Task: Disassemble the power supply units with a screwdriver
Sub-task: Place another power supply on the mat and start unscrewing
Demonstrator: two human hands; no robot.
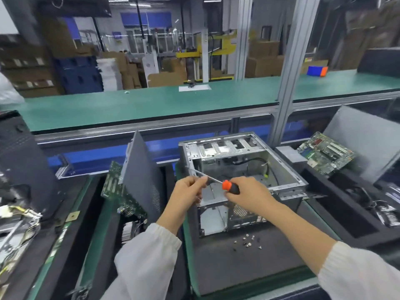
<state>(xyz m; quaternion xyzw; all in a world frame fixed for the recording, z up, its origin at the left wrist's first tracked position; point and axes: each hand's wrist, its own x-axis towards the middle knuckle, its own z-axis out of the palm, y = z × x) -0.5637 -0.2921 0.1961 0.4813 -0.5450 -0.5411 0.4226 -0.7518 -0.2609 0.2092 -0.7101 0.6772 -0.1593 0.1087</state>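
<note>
Now the right hand (249,194) grips the screwdriver (230,187) handle; left hand (188,190) fingers pinch its shaft over the chassis (287,180).

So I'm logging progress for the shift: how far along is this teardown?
Done: the open grey metal computer case looks largely gutted, and small loose silver screws lie on the dark mat before it. In hand: the right hand grips the orange-and-black screwdriver, the left hand pinches its shaft. Left: black cables inside.
</note>
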